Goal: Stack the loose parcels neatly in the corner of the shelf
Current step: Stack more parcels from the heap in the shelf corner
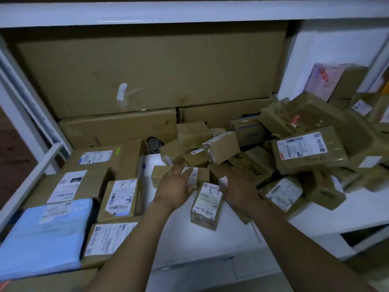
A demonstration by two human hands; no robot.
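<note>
Grip slack and spread, left hand and right hand flanking labelled parcel, parcel heap on shelf

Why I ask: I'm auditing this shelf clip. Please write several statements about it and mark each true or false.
1. The left hand and right hand flank a labelled parcel. True.
2. The blue parcel lies on the right. False: it lies front left.
3. A heap of parcels sits on the right. True.
4. The cartons at the back are white. False: they are brown.
</note>
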